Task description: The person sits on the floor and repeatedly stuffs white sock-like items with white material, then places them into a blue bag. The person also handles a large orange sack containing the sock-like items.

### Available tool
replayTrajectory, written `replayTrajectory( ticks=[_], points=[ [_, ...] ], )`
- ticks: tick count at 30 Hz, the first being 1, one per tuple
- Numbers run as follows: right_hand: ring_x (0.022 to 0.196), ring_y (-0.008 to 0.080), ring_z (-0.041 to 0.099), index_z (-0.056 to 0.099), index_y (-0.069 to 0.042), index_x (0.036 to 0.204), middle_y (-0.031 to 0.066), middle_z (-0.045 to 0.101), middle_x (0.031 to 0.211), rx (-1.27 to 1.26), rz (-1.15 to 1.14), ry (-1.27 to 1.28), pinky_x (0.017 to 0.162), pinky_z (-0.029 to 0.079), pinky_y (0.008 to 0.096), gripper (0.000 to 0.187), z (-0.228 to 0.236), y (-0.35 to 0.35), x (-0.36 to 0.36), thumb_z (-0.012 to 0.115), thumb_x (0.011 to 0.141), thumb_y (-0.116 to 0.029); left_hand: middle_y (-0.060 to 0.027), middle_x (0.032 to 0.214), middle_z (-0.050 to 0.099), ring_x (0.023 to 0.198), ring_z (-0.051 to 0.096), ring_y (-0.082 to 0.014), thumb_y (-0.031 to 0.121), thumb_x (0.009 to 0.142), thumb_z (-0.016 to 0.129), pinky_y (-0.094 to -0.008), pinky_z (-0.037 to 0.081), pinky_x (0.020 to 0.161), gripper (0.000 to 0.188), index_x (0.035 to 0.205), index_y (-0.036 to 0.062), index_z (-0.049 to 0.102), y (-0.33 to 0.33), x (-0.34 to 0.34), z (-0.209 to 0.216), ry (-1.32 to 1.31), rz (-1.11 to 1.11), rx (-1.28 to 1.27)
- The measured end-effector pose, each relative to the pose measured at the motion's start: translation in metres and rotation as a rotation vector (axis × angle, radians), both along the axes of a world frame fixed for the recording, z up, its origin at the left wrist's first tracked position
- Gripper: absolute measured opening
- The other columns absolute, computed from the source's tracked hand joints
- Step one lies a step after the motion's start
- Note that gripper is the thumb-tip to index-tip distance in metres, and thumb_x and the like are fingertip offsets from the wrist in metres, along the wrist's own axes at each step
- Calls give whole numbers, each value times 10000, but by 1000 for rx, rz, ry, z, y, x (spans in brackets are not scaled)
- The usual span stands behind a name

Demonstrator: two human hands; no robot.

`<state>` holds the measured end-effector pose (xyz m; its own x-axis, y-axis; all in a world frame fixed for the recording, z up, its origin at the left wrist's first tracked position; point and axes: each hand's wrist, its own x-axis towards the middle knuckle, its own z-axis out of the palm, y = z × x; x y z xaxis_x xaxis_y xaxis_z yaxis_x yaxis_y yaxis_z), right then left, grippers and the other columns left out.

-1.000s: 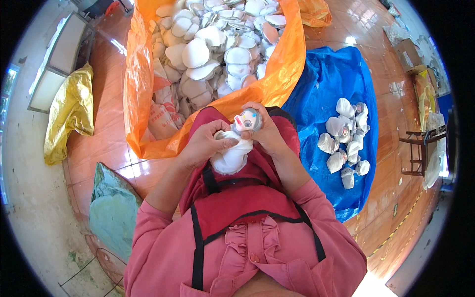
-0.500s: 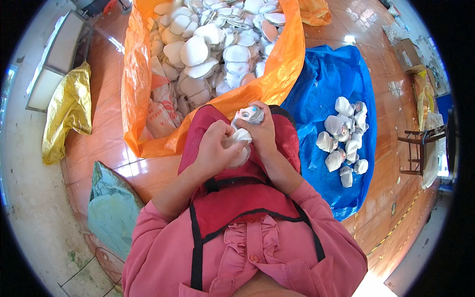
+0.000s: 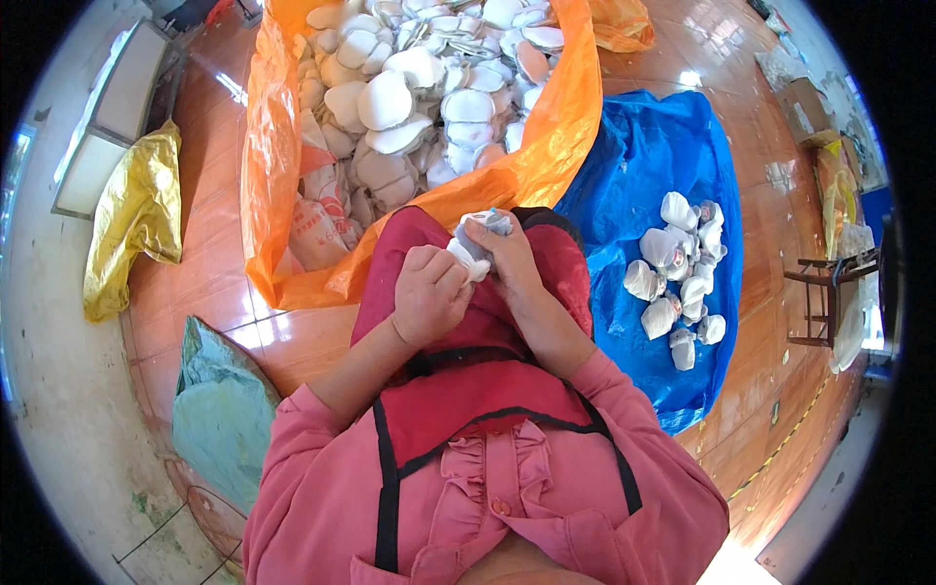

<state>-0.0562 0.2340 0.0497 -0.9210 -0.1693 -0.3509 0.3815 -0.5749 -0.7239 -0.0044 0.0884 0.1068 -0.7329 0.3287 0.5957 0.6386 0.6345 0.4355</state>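
Above my lap I hold a small doll's head (image 3: 478,232), grey and white with a bit of blue. My right hand (image 3: 507,255) wraps round its right side, with the thumb laid over it. A piece of white cloth (image 3: 476,266) hangs from its lower end. My left hand (image 3: 432,295) is closed in a fist against this cloth, its knuckles upward. The left fingertips, and how much cloth they pinch, are hidden. Most of the doll's painted face is turned away or covered by my right hand.
In front of my knees an open orange sack (image 3: 552,168) holds many flat white cloth pieces (image 3: 386,100). On the right, a blue sheet (image 3: 624,146) bears several white-wrapped pieces (image 3: 658,317). A green sack (image 3: 222,419) and a yellow sack (image 3: 135,219) lie left; a wooden stool (image 3: 829,297) stands far right.
My left hand has turned into a fist and moved slightly down along the white cloth. The doll's head has tilted in my right hand, so its painted face shows less.
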Motion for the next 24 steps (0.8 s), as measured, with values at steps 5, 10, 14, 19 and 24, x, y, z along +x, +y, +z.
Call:
replayTrajectory(
  ticks=[5, 10, 14, 19, 24],
  points=[
    [811, 137, 629, 555, -48, 1130, 41, 635, 967, -85, 166, 25, 713, 515, 276, 336, 9, 7, -4, 696, 871, -209, -103, 776, 518, 718, 530, -292, 26, 667, 690, -384, 440, 642, 207, 786, 54, 522, -8, -10, -2, 86, 78, 62],
    [959, 133, 609, 510, -61, 1215, 47, 600, 1121, 44, 22, -76, 785, 508, 292, 428, 16, 2, -1, 679, 883, -271, -117, 767, 507, 715, 524, -299, -26, 734, 655, -353, 444, 628, 182, 828, 38, 513, -12, -17, -3, -136, 300, 269],
    [1062, 158, 583, 454, -76, 1287, 57, 567, 1198, -178, 172, 47, 881, 498, 314, 557, 24, 9, 2, 714, 856, -315, -54, 772, 511, 693, 515, -171, -38, 787, 633, -288, 431, 620, 163, 851, 43, 507, -18, -15, -8, -407, 319, 456],
    [1028, 201, 610, 475, -84, 1264, 64, 592, 1148, -414, 301, 36, 879, 527, 372, 568, 11, 5, 12, 753, 826, -315, 38, 809, 506, 718, 480, -36, -39, 848, 594, -212, 414, 616, 142, 878, 71, 510, -17, -10, -22, -838, 106, 1014],
    [957, 199, 640, 550, -79, 1188, 59, 637, 1045, -310, 222, -24, 826, 551, 361, 444, 3, 6, 13, 758, 815, -201, 38, 822, 526, 728, 497, -42, -9, 868, 605, -203, 419, 632, 120, 909, 76, 532, -18, -6, -19, -1007, 51, 992]
  ],
)
